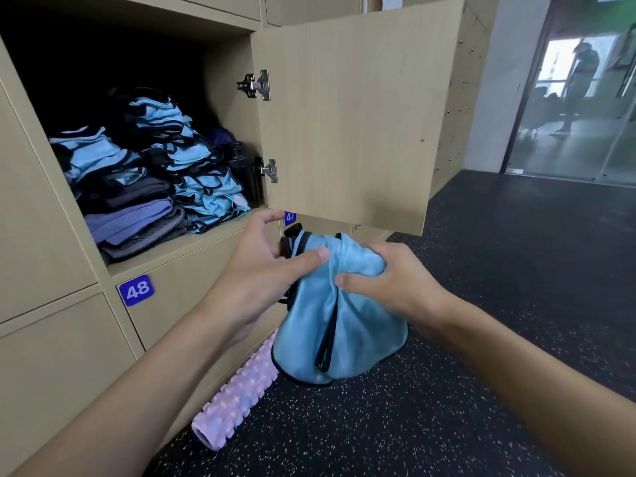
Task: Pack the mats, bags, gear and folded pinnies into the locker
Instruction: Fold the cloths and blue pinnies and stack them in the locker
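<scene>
Bunching blue pinny, thumbs on top

Blue pinny bunched; folded stacks inside locker.

Bare left hand and right hand; short nails at fingertips; bare forearms behind fingers.

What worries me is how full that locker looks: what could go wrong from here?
The bunched blue pinnie, gripped by the left hand and right hand, is not neatly folded; pushed onto the leaning pinnie stacks, it may tip them off the locker shelf. The pink foam roller on the floor could trip the person.
</scene>
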Available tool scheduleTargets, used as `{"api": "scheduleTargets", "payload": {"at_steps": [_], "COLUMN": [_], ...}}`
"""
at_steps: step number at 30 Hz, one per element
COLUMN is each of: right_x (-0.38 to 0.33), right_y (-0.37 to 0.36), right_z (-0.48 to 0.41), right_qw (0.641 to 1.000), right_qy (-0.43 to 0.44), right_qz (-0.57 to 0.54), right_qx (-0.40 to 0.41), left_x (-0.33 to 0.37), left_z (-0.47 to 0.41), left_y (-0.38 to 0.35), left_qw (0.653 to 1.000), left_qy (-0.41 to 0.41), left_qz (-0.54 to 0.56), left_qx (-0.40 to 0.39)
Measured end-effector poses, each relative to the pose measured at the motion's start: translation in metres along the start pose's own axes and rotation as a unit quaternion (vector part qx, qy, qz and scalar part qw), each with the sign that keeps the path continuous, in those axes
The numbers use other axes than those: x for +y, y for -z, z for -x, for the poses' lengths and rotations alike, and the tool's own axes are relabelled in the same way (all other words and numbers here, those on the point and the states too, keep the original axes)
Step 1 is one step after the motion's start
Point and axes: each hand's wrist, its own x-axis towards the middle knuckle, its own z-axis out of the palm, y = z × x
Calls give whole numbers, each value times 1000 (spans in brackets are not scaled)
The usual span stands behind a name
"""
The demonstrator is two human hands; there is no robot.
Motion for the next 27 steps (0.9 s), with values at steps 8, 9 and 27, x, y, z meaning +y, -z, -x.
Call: {"api": "scheduleTargets", "payload": {"at_steps": [8, 9, 27], "right_x": [-12, -14, -15], "right_y": [5, 3, -1], "right_z": [4, 5, 6], "right_qw": [981, 978, 997], "right_qy": [-43, -45, 22], "right_qz": [-190, -202, -34], "right_qx": [9, 20, -70], "left_x": [-14, -16, -4], "left_z": [-4, -4, -1], "left_y": [19, 17, 17], "left_qw": [978, 981, 997], "left_qy": [-15, -26, -27], "left_qz": [-130, -123, 10], "left_qx": [-166, -145, -74]}}
